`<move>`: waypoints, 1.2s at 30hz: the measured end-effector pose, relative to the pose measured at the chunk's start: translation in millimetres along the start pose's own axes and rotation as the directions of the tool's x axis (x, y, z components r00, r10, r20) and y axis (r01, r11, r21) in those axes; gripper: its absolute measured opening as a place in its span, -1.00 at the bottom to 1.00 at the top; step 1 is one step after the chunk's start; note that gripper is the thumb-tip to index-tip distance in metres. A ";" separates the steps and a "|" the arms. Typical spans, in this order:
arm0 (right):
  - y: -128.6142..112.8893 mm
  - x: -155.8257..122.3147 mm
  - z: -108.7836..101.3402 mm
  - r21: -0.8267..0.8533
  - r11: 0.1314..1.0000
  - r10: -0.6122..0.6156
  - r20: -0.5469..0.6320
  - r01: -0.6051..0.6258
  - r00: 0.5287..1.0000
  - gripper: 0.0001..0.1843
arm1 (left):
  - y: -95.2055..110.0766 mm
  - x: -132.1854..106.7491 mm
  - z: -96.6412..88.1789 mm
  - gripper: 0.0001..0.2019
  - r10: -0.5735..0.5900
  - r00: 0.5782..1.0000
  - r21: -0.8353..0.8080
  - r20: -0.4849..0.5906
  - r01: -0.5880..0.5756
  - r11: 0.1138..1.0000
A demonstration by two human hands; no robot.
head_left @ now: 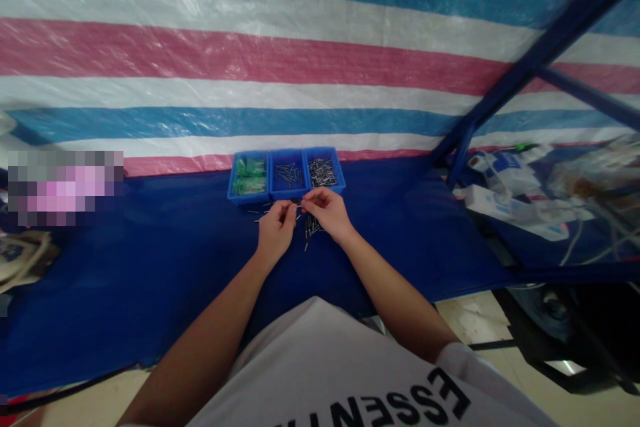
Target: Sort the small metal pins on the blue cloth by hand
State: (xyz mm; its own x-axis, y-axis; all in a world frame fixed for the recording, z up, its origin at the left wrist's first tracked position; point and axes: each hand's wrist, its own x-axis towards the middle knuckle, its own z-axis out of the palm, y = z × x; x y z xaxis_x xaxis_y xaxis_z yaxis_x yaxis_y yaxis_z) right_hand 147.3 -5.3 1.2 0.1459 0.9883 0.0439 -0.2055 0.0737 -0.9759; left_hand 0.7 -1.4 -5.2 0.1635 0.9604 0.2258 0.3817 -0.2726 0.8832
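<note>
Head view looks down past a white shirt (320, 373) with black lettering to two bare forearms reaching over a table covered in blue cloth (150, 267). Pale floor (470, 313) shows below the table edge on the right. The left hand (276, 227) and the right hand (327, 210) meet at their fingertips, both pinched on one small metal pin (296, 202) held just above the cloth. Under and beside the hands lies a loose scatter of pins (311, 227) on the cloth. Just beyond the fingers stand three blue trays side by side, touching one another: the left tray (249, 177) holds green pieces, the middle tray (289, 175) a thin layer of dark pins, the right tray (324, 172) a fuller heap of silvery pins. Behind the trays hangs a tarp (280, 53) striped red, white and blue. A blue metal frame (530, 60) slants on the right, with white boxes and cables (530, 193) cluttered under it.
</note>
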 end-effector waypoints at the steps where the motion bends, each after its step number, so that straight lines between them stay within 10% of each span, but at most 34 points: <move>1: -0.1 -0.2 0.3 0.004 1.000 0.003 0.014 -0.003 1.000 -0.73 | 0.1 -0.1 -0.1 -0.74 -0.002 1.000 -0.005 0.006 0.002 1.000; 36: -1.9 -1.8 3.3 -0.023 1.000 -0.003 0.042 0.004 0.999 -0.71 | -1.5 0.4 -0.7 -0.77 -0.019 0.999 0.003 -0.030 0.019 1.000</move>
State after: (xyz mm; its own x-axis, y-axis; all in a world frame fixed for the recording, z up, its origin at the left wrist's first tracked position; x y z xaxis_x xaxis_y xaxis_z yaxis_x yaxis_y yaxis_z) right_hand 144.3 -6.8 3.7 0.1061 0.9928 0.0561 -0.1823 0.0748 -0.9804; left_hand -0.4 -0.6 -6.2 0.1292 0.9667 0.2209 0.3876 -0.2543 0.8861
